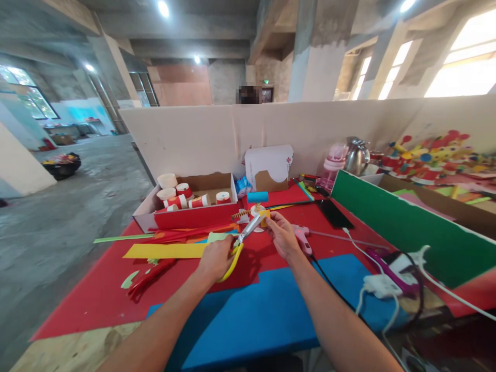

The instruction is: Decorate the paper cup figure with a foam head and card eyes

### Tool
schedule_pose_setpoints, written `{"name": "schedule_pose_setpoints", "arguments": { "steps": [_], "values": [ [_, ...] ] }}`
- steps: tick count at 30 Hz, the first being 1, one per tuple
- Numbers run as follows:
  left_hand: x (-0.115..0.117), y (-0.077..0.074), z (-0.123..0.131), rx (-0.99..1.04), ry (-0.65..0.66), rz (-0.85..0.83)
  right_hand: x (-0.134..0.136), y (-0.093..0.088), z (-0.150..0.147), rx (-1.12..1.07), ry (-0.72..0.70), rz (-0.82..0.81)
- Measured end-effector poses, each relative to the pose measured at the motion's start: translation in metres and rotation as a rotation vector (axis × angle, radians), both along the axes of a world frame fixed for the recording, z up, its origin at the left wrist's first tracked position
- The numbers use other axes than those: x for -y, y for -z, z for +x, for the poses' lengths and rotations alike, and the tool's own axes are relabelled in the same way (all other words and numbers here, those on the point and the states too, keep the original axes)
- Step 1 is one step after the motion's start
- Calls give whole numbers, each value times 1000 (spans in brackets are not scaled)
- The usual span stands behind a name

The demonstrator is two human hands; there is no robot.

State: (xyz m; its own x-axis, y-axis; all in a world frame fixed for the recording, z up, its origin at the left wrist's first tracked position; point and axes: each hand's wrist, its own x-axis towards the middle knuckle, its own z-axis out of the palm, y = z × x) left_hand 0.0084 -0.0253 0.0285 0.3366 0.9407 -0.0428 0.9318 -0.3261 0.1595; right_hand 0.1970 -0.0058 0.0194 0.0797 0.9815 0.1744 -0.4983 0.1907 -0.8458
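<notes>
My left hand [217, 258] is wrapped round the yellow handles of a pair of scissors [251, 227], whose metal blades point up and to the right. In my right hand [282, 235] a small yellow piece of paper [265, 217] is pinched, right at the blade tips. Just behind the blades stands a small craft piece with a blue roll [258, 197] on top and a brown coiled part [240, 214] at its side; its lower part is partly hidden. A long yellow strip [166, 251] lies left of my left hand. Beside my right wrist rests a pink glue gun [302, 237].
A box [194, 221] of paper cups is at the back left. To the right are a black phone [334, 214], a green-sided box [403, 227], a power strip [382, 285] with cables, and a steel jug [356, 156]. A low white partition [186, 134] closes the back.
</notes>
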Motion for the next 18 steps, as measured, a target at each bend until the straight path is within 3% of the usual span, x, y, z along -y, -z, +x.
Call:
{"name": "schedule_pose_setpoints", "arguments": {
  "steps": [18],
  "values": [
    [7, -16, 3, -97, 5, 37, 2, -1, -1, 2, -26, -5]
  ]
}}
